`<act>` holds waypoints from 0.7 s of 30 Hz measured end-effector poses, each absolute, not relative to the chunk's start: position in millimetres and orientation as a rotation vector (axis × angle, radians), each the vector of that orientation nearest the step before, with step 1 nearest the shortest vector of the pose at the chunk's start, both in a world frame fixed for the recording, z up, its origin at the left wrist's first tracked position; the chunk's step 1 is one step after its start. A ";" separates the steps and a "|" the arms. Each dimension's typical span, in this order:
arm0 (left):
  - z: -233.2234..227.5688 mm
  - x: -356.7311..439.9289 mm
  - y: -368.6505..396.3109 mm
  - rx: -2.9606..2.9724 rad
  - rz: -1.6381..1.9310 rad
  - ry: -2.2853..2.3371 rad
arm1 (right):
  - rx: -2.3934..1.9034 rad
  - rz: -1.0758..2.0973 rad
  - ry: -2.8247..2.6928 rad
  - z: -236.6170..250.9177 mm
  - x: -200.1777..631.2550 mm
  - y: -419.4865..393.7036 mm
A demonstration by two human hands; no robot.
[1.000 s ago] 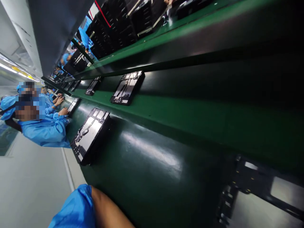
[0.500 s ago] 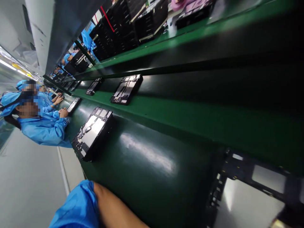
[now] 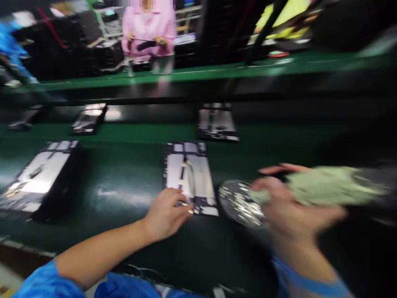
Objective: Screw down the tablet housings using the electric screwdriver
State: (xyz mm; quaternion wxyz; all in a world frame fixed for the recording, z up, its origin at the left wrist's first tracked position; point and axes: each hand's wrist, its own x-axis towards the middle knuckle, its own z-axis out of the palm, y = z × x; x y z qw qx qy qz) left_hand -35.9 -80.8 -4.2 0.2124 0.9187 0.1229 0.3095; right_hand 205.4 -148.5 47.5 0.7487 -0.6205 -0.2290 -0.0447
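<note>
Swinging round from the line of co-workers, the view now faces the panel [image 3: 190,178] on the table [image 3: 124,231]; left hand [image 3: 166,213] pinches its near edge, right hand [image 3: 291,203] grasps a blurred greenish cloth [image 3: 328,186] beside a round dish [image 3: 238,202].

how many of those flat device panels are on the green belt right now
5 that I can make out: one under the left hand at centre, one at the left edge, and three on the far lane. Motion blur may hide others.
</note>
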 end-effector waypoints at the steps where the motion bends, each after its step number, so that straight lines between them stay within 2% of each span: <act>1: -5.5 -36.5 -81.5 2.532 0.869 0.334 | -1.367 -0.095 -0.535 51.7 208.7 -162.8; 12: -8.4 -43.9 -79.7 2.561 0.796 0.273 | -1.210 0.072 -0.686 46.6 198.8 -161.6; 21: -3.2 -43.9 -81.0 2.551 0.781 0.258 | -1.246 0.073 -0.684 41.0 196.8 -161.5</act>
